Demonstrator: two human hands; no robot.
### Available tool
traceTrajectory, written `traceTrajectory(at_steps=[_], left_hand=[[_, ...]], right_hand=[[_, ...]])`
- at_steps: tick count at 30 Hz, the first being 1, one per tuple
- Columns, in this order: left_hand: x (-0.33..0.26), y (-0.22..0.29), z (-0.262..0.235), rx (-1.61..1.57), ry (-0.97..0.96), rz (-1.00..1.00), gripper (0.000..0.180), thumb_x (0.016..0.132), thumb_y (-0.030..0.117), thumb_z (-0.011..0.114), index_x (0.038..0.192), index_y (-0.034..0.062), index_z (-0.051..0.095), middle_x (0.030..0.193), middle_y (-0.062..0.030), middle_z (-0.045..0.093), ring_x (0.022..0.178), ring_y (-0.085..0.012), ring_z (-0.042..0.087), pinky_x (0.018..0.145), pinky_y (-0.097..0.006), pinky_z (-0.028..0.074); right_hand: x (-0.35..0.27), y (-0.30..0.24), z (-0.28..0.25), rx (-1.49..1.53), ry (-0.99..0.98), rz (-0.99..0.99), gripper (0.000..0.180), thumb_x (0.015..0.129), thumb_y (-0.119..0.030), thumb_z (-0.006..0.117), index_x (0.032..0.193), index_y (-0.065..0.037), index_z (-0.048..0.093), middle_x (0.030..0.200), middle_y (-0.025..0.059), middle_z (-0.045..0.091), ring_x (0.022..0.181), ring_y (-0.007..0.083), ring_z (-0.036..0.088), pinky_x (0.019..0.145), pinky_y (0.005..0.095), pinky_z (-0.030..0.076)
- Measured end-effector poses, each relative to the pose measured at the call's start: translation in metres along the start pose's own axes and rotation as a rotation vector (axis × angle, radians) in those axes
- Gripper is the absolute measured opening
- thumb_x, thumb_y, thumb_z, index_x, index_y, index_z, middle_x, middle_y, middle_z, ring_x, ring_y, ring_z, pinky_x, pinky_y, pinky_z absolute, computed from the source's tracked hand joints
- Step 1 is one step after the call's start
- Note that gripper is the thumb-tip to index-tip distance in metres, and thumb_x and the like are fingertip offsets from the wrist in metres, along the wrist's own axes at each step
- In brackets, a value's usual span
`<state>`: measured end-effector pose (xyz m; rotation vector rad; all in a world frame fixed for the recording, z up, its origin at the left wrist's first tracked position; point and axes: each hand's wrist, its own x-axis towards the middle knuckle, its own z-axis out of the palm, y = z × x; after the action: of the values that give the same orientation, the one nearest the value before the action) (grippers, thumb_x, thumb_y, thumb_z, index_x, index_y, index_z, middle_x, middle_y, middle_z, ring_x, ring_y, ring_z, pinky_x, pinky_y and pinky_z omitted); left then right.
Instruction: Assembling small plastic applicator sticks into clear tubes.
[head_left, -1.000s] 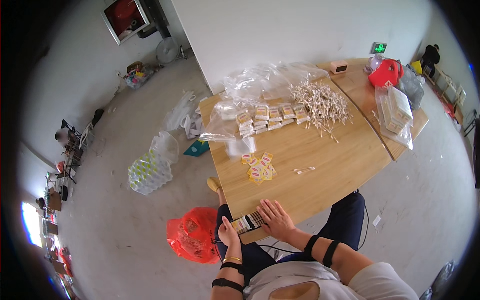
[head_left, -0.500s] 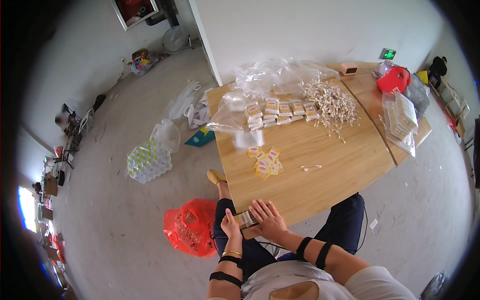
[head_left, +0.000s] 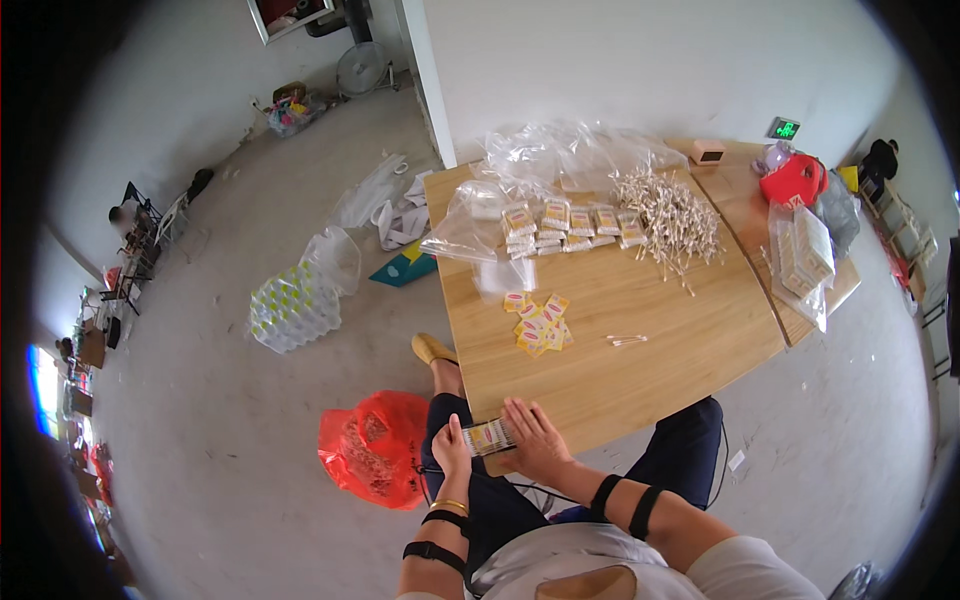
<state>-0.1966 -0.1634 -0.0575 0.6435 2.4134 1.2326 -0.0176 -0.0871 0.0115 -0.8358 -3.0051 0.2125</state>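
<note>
At the table's near edge, my left hand [head_left: 453,448] is closed round the left end of a small pack of cotton swabs [head_left: 488,437] with a yellow label card showing. My right hand [head_left: 535,440] lies against the pack's right end, its fingers stretched out. Farther up the table is a small pile of yellow-and-white label cards [head_left: 540,326]. A few loose cotton swabs [head_left: 628,340] lie to the right of it. Beyond them, several finished-looking swab packs [head_left: 556,214] sit stacked beside a large heap of loose cotton swabs [head_left: 668,218].
Clear plastic bags [head_left: 570,155] cover the table's back; a red bag [head_left: 794,180] and bagged white packs [head_left: 802,250] stand far right. On the floor are a red plastic bag [head_left: 375,450] and a bundle of green-topped clear containers [head_left: 292,310]. Other people are at the room's sides.
The pack has turned more level between my hands, and more of its label face shows. My right hand has slid a little toward its right end. The view has shifted slightly.
</note>
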Motion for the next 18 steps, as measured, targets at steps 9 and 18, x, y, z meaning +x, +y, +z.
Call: traceTrajectory(at_steps=[9,18], left_hand=[[0.009,0.005,-0.010,0.180,-0.034,-0.068,0.067,0.102,0.055,0.036,0.082,-0.0019,0.065,0.084,-0.0261,0.067,0.082,-0.0409,0.065,0.074,-0.051,0.047],[-0.017,0.118,-0.001,0.099,-0.074,0.570,0.040,0.097,0.032,0.054,0.117,-0.0014,0.050,0.121,-0.0221,0.052,0.120,-0.0421,0.046,0.097,-0.053,0.036]], right_hand=[[0.002,0.025,-0.008,0.130,0.185,-0.028,0.083,0.093,-0.058,0.052,0.150,0.001,0.037,0.158,0.0177,0.033,0.149,0.0318,0.026,0.122,0.0486,0.019],[-0.061,0.213,-0.027,0.167,0.515,0.628,0.055,0.085,-0.024,0.066,0.135,-0.005,0.052,0.138,0.0147,0.050,0.132,0.0350,0.043,0.112,0.0468,0.034]])
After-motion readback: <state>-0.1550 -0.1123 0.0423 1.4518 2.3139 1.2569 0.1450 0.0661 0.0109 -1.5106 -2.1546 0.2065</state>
